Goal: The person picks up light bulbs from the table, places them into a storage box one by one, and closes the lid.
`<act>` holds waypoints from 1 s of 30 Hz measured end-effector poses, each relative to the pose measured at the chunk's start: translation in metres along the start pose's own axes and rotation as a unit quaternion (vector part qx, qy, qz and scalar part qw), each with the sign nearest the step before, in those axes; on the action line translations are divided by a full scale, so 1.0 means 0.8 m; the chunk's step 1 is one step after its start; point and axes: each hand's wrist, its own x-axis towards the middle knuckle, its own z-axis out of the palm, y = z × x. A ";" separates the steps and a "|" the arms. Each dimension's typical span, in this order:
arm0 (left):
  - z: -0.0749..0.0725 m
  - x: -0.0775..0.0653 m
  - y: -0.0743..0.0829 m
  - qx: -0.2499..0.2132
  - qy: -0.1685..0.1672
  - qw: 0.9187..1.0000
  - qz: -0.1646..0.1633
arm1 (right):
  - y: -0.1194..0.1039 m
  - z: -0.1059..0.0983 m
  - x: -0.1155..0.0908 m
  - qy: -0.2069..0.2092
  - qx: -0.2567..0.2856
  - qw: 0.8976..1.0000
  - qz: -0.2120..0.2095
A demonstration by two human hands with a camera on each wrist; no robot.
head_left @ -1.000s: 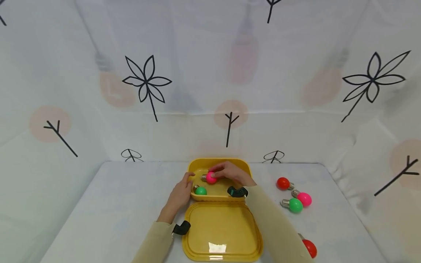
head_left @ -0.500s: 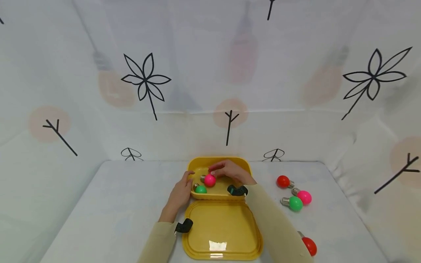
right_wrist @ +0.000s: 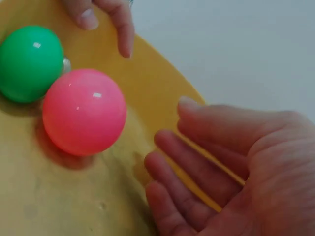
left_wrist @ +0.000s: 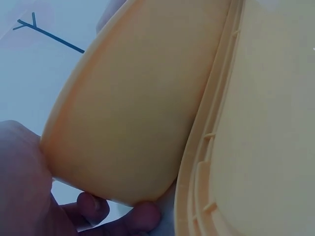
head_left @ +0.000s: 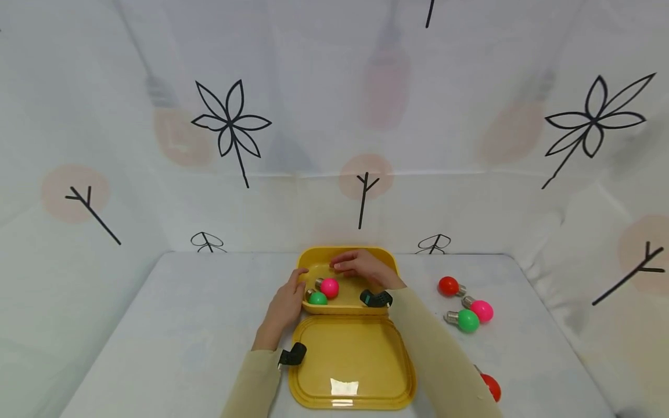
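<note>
A yellow plastic box point(head_left: 347, 310) stands at the far middle of the table. In its left part lie a pink light bulb point(head_left: 330, 288) and a green light bulb point(head_left: 318, 298), side by side with their metal screw bases to the left. My left hand point(head_left: 284, 305) grips the box's left side; some of its fingertips point(right_wrist: 127, 42) reach over the rim in the right wrist view. Over the inside of the box, my right hand point(head_left: 363, 267) holds nothing, its fingers extended and apart from the pink bulb.
A yellow lid point(head_left: 352, 360) lies flat in front of the box. To the right on the white table are a red bulb point(head_left: 448, 285), a pink bulb point(head_left: 482, 312) and a green bulb point(head_left: 467, 320). Another red bulb point(head_left: 491, 386) is nearer, partly behind the right sleeve.
The pink bulb has left my right hand's fingers and moved down and left, beside the green one. My right hand has drawn slightly back from it. The left hand keeps its place.
</note>
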 end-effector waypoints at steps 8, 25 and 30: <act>-0.001 0.004 -0.003 0.001 -0.014 1.000 0.003 | -0.011 -0.003 0.000 -0.010 -0.067 0.998 -0.020; -0.005 0.001 -0.002 -0.018 -0.022 1.000 0.012 | -0.029 -0.025 -0.020 -0.008 -0.094 0.993 -0.068; -0.004 0.002 -0.003 -0.023 -0.025 0.999 0.015 | -0.036 -0.029 -0.031 0.000 -0.101 0.992 -0.075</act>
